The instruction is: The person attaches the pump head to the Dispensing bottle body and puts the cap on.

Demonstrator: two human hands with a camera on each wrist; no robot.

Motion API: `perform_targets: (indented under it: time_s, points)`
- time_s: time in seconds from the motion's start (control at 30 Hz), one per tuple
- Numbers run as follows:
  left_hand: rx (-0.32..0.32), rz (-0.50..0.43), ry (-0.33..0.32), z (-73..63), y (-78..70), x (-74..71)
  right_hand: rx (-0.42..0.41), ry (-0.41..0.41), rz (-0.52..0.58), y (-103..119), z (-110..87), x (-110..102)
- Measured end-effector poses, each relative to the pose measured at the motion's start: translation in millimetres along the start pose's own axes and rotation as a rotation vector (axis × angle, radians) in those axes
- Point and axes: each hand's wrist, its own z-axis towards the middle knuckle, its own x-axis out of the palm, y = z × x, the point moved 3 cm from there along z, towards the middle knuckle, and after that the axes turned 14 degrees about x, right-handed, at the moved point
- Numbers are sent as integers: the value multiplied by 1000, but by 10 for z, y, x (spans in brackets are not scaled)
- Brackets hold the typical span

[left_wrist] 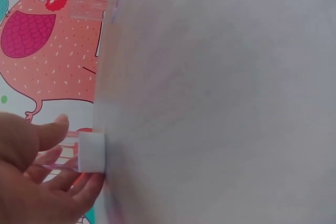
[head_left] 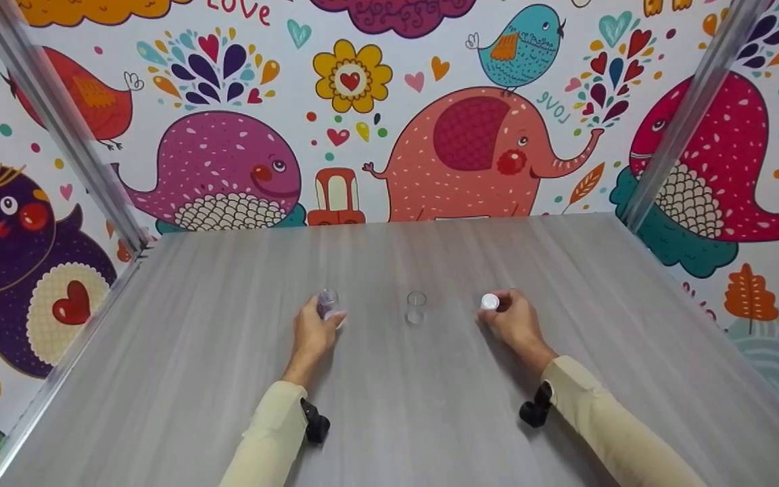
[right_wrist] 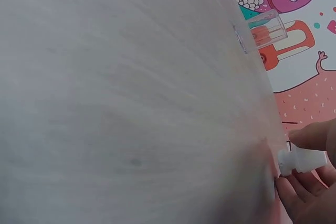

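My left hand [head_left: 312,333] grips a small clear, faintly purple container [head_left: 328,302] on the left side of the table. In the left wrist view its white end [left_wrist: 92,152] faces down at the tabletop, thumb and fingers around the clear part. On the right, my right hand [head_left: 516,328] pinches a small white piece [head_left: 490,302] with a round top. The right wrist view shows that white piece [right_wrist: 311,159] with a stepped lower end close at the table. Between the hands stands a clear cup [head_left: 416,311], upright and apart from both.
The grey wood-grain table [head_left: 389,406] runs back to a wall printed with cartoon animals [head_left: 464,149]. Metal posts [head_left: 72,128] rise at both rear corners. A black wrist camera [head_left: 316,422] sits on each cream sleeve [head_left: 271,429].
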Motion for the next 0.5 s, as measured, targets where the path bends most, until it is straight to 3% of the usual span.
perform_targets:
  time_s: [0.33,0.5]
  points:
    - [12,4,4,-14,-10,3,-29,11,104,58,-54,16]
    - [8,7,6,-11,-5,2,-49,-6,104,98,-74,25]
